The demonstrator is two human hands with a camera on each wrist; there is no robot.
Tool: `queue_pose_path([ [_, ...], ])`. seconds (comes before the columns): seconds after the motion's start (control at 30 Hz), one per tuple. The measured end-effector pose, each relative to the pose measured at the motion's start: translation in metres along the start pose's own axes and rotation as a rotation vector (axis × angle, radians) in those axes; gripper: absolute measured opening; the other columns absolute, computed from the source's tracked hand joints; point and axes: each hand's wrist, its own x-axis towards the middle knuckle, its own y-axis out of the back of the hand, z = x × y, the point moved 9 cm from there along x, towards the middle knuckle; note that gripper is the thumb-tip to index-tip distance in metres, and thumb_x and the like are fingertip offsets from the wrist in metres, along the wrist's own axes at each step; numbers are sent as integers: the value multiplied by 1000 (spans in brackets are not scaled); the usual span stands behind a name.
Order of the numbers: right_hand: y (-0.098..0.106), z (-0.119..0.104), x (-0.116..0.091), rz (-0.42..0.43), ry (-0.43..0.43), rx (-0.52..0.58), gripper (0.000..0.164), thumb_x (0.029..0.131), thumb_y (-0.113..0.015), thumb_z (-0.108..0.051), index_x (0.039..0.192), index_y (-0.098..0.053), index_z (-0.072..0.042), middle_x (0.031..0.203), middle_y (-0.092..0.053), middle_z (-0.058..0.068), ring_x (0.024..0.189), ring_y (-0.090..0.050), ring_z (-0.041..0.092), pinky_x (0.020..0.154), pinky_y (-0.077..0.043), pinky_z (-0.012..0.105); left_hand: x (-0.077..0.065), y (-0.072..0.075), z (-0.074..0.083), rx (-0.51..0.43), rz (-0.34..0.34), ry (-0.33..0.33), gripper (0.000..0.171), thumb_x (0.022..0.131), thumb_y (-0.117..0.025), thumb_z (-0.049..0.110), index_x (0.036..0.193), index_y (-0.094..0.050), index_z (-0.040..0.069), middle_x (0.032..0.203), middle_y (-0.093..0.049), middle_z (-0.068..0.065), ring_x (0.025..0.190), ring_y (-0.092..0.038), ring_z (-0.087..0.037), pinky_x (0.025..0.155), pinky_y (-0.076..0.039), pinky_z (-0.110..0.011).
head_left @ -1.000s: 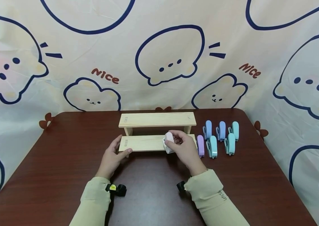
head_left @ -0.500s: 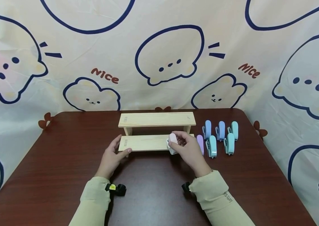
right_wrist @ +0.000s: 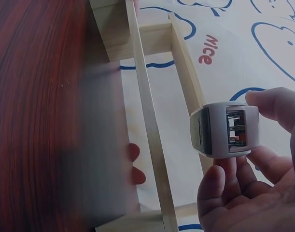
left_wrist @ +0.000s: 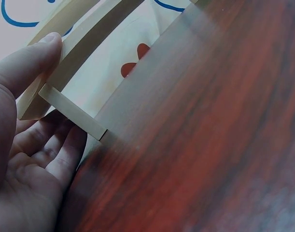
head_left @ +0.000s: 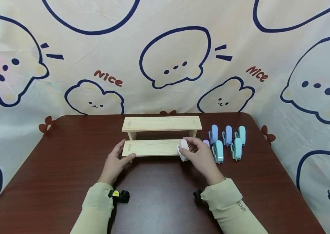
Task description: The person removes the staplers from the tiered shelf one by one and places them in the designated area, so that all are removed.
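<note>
A two-tier pale wooden rack (head_left: 162, 123) stands toward the back of the table. My left hand (head_left: 114, 164) grips the left end of its lower board (head_left: 153, 148). In the left wrist view the thumb (left_wrist: 49, 46) lies on the board's top and the other fingers are beneath it. My right hand (head_left: 201, 157) pinches a small white stapler (head_left: 183, 150) over the right part of the lower board. The right wrist view shows the stapler's dark grey end and the metal parts inside its opening, with the thumb and fingers on opposite sides of its body.
Right of the rack stand several small staplers: blue ones (head_left: 214, 134) at the back, teal ones (head_left: 218, 152) in front, and a purple one (head_left: 206, 142) partly hidden behind my right hand. A printed cloth (head_left: 159, 97) hangs behind the dark brown table (head_left: 65, 156).
My right hand has slid to the right along the lower board with the white stapler, covering more of the purple one. My left hand has stayed on the rack's left end.
</note>
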Motion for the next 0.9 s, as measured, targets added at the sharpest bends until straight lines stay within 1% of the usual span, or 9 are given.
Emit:
queue_pose_path([
  [0.2, 9, 3, -1, 1, 1, -20, 41, 87, -79, -16, 126, -68, -10, 103, -63, 8, 91, -56, 23, 77, -50, 30, 0, 0, -2, 2, -2, -1, 92, 87, -81, 21, 160, -26, 12, 153, -45, -15, 104, -60, -18, 74, -56, -25],
  [0.4, 18, 4, -4, -4, -22, -13, 42, 88, -78, -18, 128, -67, -10, 105, -63, 10, 93, -54, 25, 77, -50, 33, 1, -1, -1, 6, -2, -6, 92, 87, -81, 21, 160, -26, 12, 153, -45, -15, 108, -59, -20, 75, -55, -23],
  [0.6, 24, 9, -5, 6, -22, -25, 43, 88, -77, -17, 129, -66, -7, 105, -64, 11, 93, -55, 25, 77, -50, 31, 1, 0, -1, -1, -1, -5, 92, 87, -81, 20, 160, -26, 12, 153, -44, -15, 112, -57, -20, 76, -55, -23],
  [0.73, 28, 13, -4, 11, -40, -32, 43, 89, -77, -18, 129, -66, -8, 104, -63, 11, 92, -55, 25, 77, -50, 32, 1, 0, 0, -5, -1, -2, 91, 87, -81, 18, 160, -26, 12, 153, -44, -15, 110, -58, -19, 76, -55, -24],
  [0.9, 33, 16, -2, 14, -64, -42, 44, 90, -77, -19, 131, -65, -9, 106, -63, 11, 94, -54, 26, 78, -50, 33, 1, -1, -1, -1, -1, 5, 92, 88, -81, 19, 160, -25, 12, 154, -44, -14, 110, -58, -22, 76, -55, -24],
])
